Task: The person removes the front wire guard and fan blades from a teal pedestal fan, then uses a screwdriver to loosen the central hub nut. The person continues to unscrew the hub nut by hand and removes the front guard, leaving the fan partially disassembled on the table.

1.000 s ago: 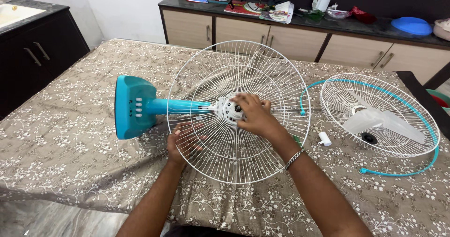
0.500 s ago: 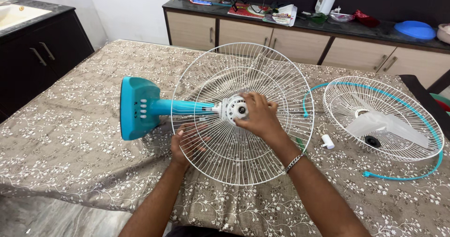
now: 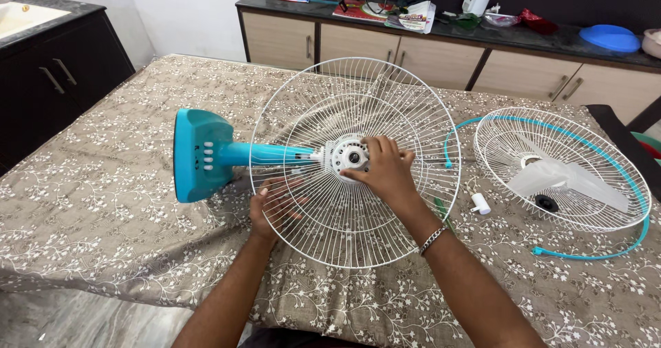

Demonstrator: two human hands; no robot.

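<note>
Fan [image 3: 206,155] lay sideways on floral brown bedspread [image 3: 103,210]. Right hand [image 3: 382,169] pinched hub [image 3: 350,156] of white grille [image 3: 354,162]; left hand [image 3: 275,207] spread behind wires. Cluttered counter [image 3: 523,38] at back.

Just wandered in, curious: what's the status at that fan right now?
Right hand on the motor hub. Left hand behind the white wire guard. Nothing blocking; the other guard lies aside.

Your left hand [image 3: 274,207] sits behind the white wire fan guard [image 3: 354,162], its fingers only partly visible through the wires. Your right hand [image 3: 382,170] covers part of the round white hub [image 3: 348,156]. The table's brown floral cloth [image 3: 103,203] is cut off along the bottom edge.
</note>
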